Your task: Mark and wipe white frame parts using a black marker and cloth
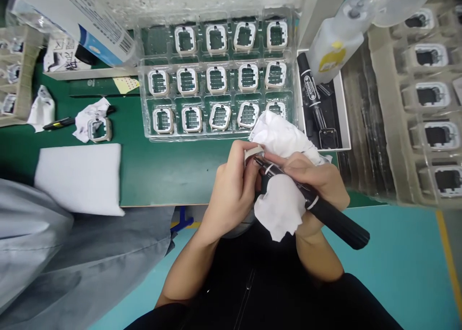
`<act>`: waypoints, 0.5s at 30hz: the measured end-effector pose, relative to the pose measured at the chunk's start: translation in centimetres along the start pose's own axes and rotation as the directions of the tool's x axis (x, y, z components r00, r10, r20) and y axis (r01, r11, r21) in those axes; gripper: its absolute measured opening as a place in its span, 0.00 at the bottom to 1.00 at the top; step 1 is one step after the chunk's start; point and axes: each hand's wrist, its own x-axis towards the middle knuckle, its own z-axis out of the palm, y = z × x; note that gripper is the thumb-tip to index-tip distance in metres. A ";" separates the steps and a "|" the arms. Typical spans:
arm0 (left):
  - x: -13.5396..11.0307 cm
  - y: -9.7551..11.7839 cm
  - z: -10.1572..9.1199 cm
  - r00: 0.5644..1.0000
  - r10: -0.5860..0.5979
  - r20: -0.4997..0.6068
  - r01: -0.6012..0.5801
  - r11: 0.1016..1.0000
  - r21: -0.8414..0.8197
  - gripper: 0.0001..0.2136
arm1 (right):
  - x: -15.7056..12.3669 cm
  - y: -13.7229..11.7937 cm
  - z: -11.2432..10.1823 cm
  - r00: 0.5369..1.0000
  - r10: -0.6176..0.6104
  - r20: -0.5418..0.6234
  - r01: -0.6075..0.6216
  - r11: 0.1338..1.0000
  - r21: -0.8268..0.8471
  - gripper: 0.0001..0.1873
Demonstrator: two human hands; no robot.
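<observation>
My left hand [231, 195] pinches a small pale watch-case frame [254, 151], turned edge-on, near the table's front edge. Closed around a black double-ended marker [337, 220] is my right hand [323, 180]; the thin tip points at the inner side of the frame, and I cannot tell if it touches. A piece of white tissue [279, 205] hangs over the marker by my right fingers, partly hiding the barrel. Just beyond my hands lies a crumpled white cloth [285, 135]. A clear plastic tray [153, 36] behind it carries rows of similar frames.
To the right, a white box [342, 108] contains another marker [309, 86], beside a translucent bottle [332, 46]. Stacked trays [397, 127] stand farther right. At left are a white foam sheet [81, 176], a loose frame [100, 129] on tissue, and another person's grey-clad leg [90, 257].
</observation>
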 end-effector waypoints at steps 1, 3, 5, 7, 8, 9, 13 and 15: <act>0.1 0.1 0.0 1.000 0.006 0.004 -0.006 1.000 0.006 0.05 | 0.0 -0.1 0.1 0.999 -0.014 -0.035 0.014 1.000 0.020 0.05; 0.2 0.2 0.1 1.000 0.014 0.011 -0.014 1.000 0.012 0.05 | 0.1 -0.2 0.2 0.995 -0.037 -0.092 0.044 0.996 0.072 0.06; 0.3 0.3 0.2 1.000 0.015 0.014 -0.015 1.000 0.009 0.04 | 0.2 0.0 0.1 0.996 -0.026 -0.080 0.034 0.995 0.091 0.05; 0.3 0.4 0.2 1.000 0.014 0.014 -0.014 1.000 0.010 0.04 | 0.2 0.2 -0.2 0.998 -0.034 -0.058 0.038 0.996 0.077 0.05; 0.2 0.4 0.2 1.000 0.013 0.014 -0.013 1.000 0.013 0.04 | 0.2 0.4 -0.4 0.998 -0.037 -0.056 0.040 0.997 0.060 0.05; 0.2 0.5 0.2 1.000 0.012 0.016 -0.012 1.000 0.017 0.04 | 0.1 0.5 -0.6 0.998 -0.036 -0.049 0.038 0.998 0.040 0.06; 0.1 0.5 0.2 1.000 0.014 0.012 -0.014 0.999 0.029 0.05 | 0.0 0.9 -1.4 0.999 -0.033 0.033 0.031 0.999 0.037 0.06; 0.1 0.5 0.2 1.000 0.024 0.006 -0.025 0.999 0.033 0.05 | 0.0 1.1 -1.6 0.996 -0.049 0.071 0.044 0.996 0.072 0.05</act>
